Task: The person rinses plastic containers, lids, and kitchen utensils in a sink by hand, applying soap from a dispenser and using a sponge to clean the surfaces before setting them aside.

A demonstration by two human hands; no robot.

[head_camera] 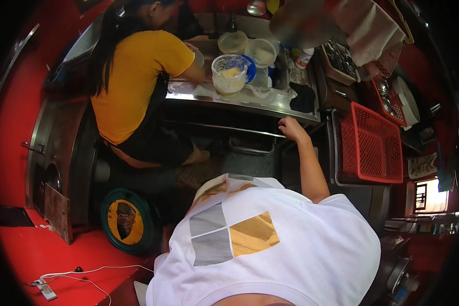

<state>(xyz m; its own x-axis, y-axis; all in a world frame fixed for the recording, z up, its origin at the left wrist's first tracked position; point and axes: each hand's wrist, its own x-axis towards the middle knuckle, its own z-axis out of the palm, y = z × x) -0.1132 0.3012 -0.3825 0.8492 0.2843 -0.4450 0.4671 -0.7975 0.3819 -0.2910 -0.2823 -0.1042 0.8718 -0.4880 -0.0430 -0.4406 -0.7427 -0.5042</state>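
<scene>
My right hand (290, 129) hangs by the front edge of a stainless steel sink counter (267, 100), its fingers curled in and no object showing in them. Just above it, a black cloth (302, 98) drapes over the counter's corner. My left hand is out of view. On the sink's front ledge stands a clear plastic tub (228, 78) with yellowish contents and whitish smears. A blue round item (250, 69) shows behind it. Farther back are a translucent round container (261, 52) and another round tub (232, 42). A white bottle (304, 58) with a label stands at the right.
A co-worker in a yellow shirt (137, 76) bends over the sink at left, one forearm over it. Right of me is a red plastic basket (373, 143); beyond it, a tray of utensils (338, 63). A green-rimmed round bin (106, 225) and a power strip (46, 289) are lower left.
</scene>
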